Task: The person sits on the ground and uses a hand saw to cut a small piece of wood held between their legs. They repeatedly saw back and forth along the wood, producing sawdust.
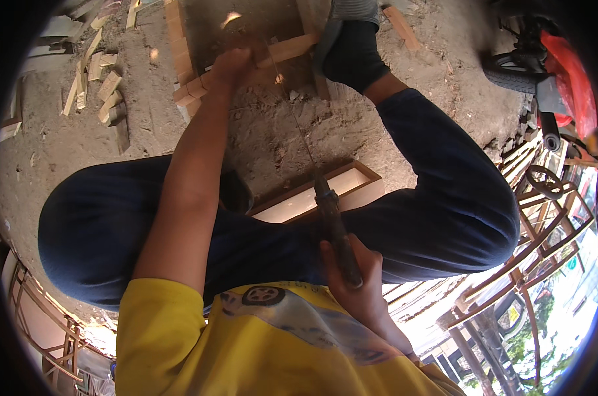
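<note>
My right hand [360, 277] is wrapped round the dark, round handle of a hand saw [330, 208], close to my shirt. The saw's thin blade shows almost edge-on and runs away from me toward a wooden bar [291, 48]. On that bar, left of the blade, my left hand [235, 65] is closed and presses down. Its fingers are partly in shadow. The bar lies across a longer wooden piece [180, 49] at the left. At the bar's right end rests my right foot in a dark sock and grey sandal [353, 39].
Wood offcuts [111, 92] lie on the dirt floor [147, 125] at the left. A shallow wooden frame [342, 181] is on the ground between my legs. Another wood strip [402, 28] lies beyond my foot. At the right are a wheel [510, 79] and red plastic [569, 82].
</note>
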A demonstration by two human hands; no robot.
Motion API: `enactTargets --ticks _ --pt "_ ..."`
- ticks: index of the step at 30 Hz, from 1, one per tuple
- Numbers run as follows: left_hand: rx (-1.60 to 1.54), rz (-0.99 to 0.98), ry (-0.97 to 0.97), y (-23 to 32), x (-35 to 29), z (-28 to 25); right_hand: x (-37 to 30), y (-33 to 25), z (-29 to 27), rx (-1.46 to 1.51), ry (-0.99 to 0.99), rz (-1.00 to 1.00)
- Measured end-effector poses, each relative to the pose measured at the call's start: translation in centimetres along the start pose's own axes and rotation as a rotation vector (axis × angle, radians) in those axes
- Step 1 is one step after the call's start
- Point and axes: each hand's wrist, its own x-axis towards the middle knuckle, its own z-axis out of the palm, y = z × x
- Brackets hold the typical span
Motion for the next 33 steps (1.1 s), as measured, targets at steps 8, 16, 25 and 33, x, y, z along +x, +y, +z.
enactTargets --ticks 8,16,25,33 --pt "-0.091 0.072 0.048 -1.0 -0.5 -0.1 4.5 0.6 1.6 0.045 -0.069 -0.065" --pt "-0.065 -0.036 -0.067 1.3 -0.4 -1.7 5.5 0.6 2.1 0.056 -0.039 -0.048" --pt "-0.029 -0.052 -0.061 1.5 -0.7 -2.3 5.6 1.1 1.6 -0.010 0.000 -0.166" --pt "-0.068 0.028 -0.029 1.9 0.2 -0.5 2.3 0.3 0.6 -0.064 0.077 -0.083"
